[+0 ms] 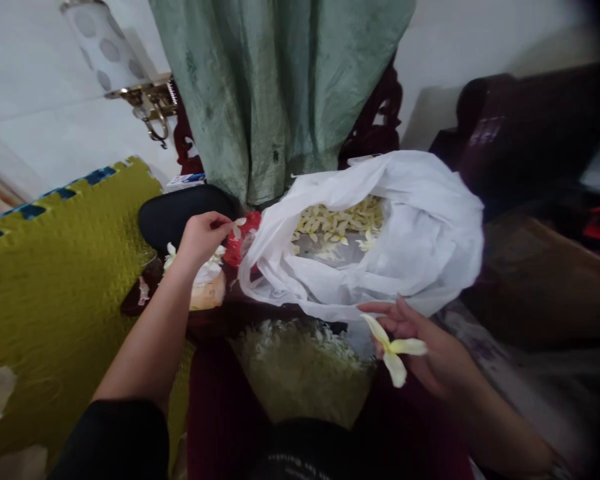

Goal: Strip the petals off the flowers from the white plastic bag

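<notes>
My left hand [207, 237] pinches a small pale petal [239, 225] over a red plastic bag [245, 240]. In my right hand [417, 340] is a pale yellow flower [394, 347] with three spread petals, held in front of the near edge of a white plastic bag [425, 220]. Many yellowish buds and petals [340, 220] lie inside the wide-open white bag. Below it, between the knees, a container holds a heap of whitish-green blossoms [305, 360]. White flowers [215, 260] also rest just right of my left forearm.
A black rounded object [185, 213] stands behind my left hand. Green cloth [280, 87] hangs at the back. A yellow foam mat [55, 293] rises at the left, below a wall lamp [107, 50]. Dark carved wood [530, 127] is at the right.
</notes>
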The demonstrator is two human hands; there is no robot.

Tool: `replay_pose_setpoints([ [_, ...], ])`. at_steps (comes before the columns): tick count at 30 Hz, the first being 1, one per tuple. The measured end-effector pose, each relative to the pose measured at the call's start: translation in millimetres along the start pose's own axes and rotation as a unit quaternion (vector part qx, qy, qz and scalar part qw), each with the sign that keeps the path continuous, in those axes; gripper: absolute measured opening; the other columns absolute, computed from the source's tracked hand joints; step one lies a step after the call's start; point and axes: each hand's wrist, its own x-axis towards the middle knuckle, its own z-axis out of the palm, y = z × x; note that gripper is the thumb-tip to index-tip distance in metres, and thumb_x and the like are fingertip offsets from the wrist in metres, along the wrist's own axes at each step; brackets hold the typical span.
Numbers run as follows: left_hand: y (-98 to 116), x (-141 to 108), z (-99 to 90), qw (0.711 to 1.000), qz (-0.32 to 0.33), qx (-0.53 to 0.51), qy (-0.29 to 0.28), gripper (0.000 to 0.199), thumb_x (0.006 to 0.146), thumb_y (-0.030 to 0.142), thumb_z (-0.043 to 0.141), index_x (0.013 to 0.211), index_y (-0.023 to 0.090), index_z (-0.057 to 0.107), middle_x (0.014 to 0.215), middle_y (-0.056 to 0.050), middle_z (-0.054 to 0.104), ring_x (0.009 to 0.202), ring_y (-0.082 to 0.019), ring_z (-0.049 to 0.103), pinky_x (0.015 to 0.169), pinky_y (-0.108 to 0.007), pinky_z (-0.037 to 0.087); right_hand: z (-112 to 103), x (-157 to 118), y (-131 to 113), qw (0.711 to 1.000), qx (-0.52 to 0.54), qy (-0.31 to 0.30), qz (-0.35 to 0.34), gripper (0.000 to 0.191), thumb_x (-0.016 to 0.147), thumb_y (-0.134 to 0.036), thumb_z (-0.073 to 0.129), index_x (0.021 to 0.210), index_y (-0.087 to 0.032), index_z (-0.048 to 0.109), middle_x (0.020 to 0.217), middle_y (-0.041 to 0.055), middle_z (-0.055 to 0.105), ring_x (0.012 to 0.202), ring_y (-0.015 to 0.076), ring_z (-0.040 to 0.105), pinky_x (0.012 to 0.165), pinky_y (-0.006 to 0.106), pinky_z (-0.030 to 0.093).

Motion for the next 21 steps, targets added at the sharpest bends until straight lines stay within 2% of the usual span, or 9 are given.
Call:
replay_pose_setpoints([
  [2, 27, -12, 2.8, 0.995, 0.025, -0.090, 0.026, 0.022, 0.075, 0.034, 0.076, 0.087, 0.017, 0.079, 0.072, -0.003, 0.072, 0.060, -0.014, 0.059, 0.057, -0.025, 0.045, 2, -2, 0, 1.000, 0.004, -0.007, -0.005, 0.060, 0.087, -0.070, 0.060, 0.110, -0.017, 0.074, 0.064, 0.0044, 0.069, 0.061, 0.0179, 0.062, 0.062, 0.030, 0.048],
  [4, 55, -27, 9.9, 0.986, 0.050, -0.159, 0.022, 0.023, 0.075, 0.035, 0.079, 0.090, 0.017, 0.079, 0.076, -0.003, 0.074, 0.063, -0.014, 0.061, 0.061, -0.025, 0.050, 4, -6, 3, 1.000, -0.011, -0.006, -0.014, 0.060, 0.084, -0.070, 0.064, 0.110, -0.017, 0.074, 0.064, 0.0034, 0.068, 0.060, 0.0174, 0.062, 0.061, 0.029, 0.047],
  [8, 103, -52, 44.3, 0.972, 0.110, -0.189, -0.087, 0.016, 0.077, 0.032, 0.079, 0.087, 0.019, 0.079, 0.079, -0.003, 0.076, 0.068, -0.015, 0.065, 0.067, -0.027, 0.053, 3, -14, 10, 0.995, -0.083, 0.016, -0.047, 0.052, 0.078, -0.063, 0.075, 0.101, -0.016, 0.078, 0.065, 0.0009, 0.066, 0.061, 0.0136, 0.058, 0.060, 0.025, 0.042],
  [10, 122, -59, 71.8, 0.962, 0.142, -0.182, -0.147, 0.012, 0.079, 0.031, 0.078, 0.085, 0.020, 0.079, 0.081, -0.003, 0.077, 0.071, -0.016, 0.067, 0.070, -0.028, 0.054, -5, -17, 12, 0.992, -0.093, 0.036, -0.084, 0.047, 0.075, -0.057, 0.080, 0.098, -0.017, 0.079, 0.074, 0.0018, 0.069, 0.069, 0.0137, 0.060, 0.065, 0.025, 0.044],
  [12, 139, -63, 103.4, 0.947, 0.170, -0.188, -0.198, 0.011, 0.082, 0.030, 0.075, 0.084, 0.020, 0.078, 0.084, -0.003, 0.078, 0.075, -0.017, 0.069, 0.074, -0.029, 0.055, -21, -17, 11, 0.982, -0.068, 0.104, -0.139, 0.048, 0.074, -0.054, 0.081, 0.105, -0.018, 0.076, 0.081, 0.0022, 0.071, 0.074, 0.0149, 0.062, 0.068, 0.026, 0.047],
  [14, 158, -63, 137.0, 0.930, 0.203, -0.192, -0.239, 0.011, 0.085, 0.029, 0.071, 0.086, 0.020, 0.077, 0.086, -0.003, 0.079, 0.079, -0.018, 0.070, 0.076, -0.029, 0.055, -42, -11, 8, 0.956, -0.028, 0.213, -0.201, 0.062, 0.074, -0.055, 0.080, 0.123, -0.019, 0.067, 0.078, 0.0004, 0.070, 0.071, 0.0153, 0.061, 0.064, 0.026, 0.048],
  [16, 180, -59, 171.6, 0.915, 0.243, -0.181, -0.267, 0.012, 0.087, 0.028, 0.067, 0.088, 0.020, 0.076, 0.088, -0.003, 0.078, 0.080, -0.018, 0.070, 0.078, -0.030, 0.054, -63, 0, 5, 0.916, 0.002, 0.310, -0.255, 0.085, 0.071, -0.056, 0.080, 0.142, -0.018, 0.050, 0.074, -0.0024, 0.065, 0.062, 0.0145, 0.056, 0.055, 0.026, 0.046],
  [18, 204, -53, 207.1, 0.903, 0.278, -0.160, -0.285, 0.013, 0.089, 0.026, 0.064, 0.089, 0.019, 0.075, 0.089, -0.004, 0.078, 0.080, -0.018, 0.069, 0.078, -0.030, 0.053, -80, 15, 4, 0.903, 0.013, 0.336, -0.267, 0.102, 0.070, -0.055, 0.079, 0.153, -0.016, 0.035, 0.073, -0.0038, 0.062, 0.058, 0.0144, 0.053, 0.051, 0.026, 0.045],
  [21, 240, -41, 261.0, 0.889, 0.326, -0.100, -0.305, 0.016, 0.091, 0.021, 0.058, 0.091, 0.018, 0.074, 0.090, -0.004, 0.077, 0.082, -0.018, 0.068, 0.078, -0.029, 0.052, -90, 39, 4, 0.918, 0.015, 0.303, -0.254, 0.108, 0.074, -0.052, 0.075, 0.160, -0.015, 0.021, 0.072, -0.0050, 0.059, 0.052, 0.0128, 0.049, 0.049, 0.027, 0.043],
])
